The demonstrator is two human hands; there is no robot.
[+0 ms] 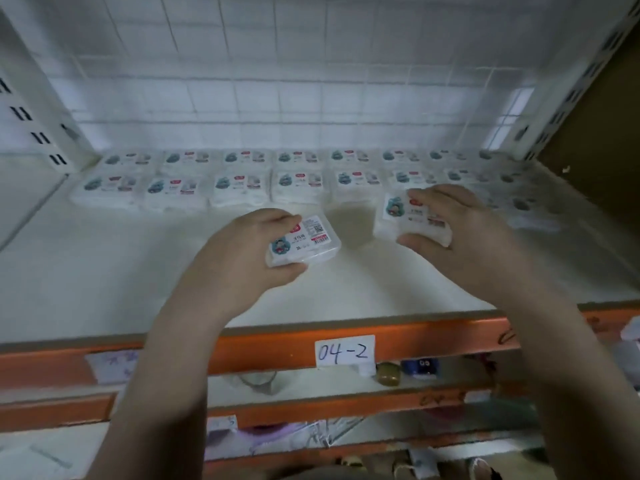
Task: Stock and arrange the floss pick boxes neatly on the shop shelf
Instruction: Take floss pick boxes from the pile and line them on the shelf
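Note:
My left hand [242, 251] grips a clear floss pick box [308, 240] with a white, red and blue label, held above the middle of the white shelf [121, 271]. My right hand [450, 233] grips a second floss pick box [405, 216], thumb below and fingers over its top, just in front of the stocked rows. Two rows of the same boxes [239, 183] lie flat along the back of the shelf, from the left upright to the right side. More boxes at the right end [519, 202] look blurred.
A white wire grid [277, 98] backs the shelf. Slotted uprights stand at left [38, 119] and right [568, 95]. The orange front beam carries a label reading 04-2 [344, 351]. Lower shelves hold assorted small goods [388, 374]. A brown board [595, 140] closes the right side.

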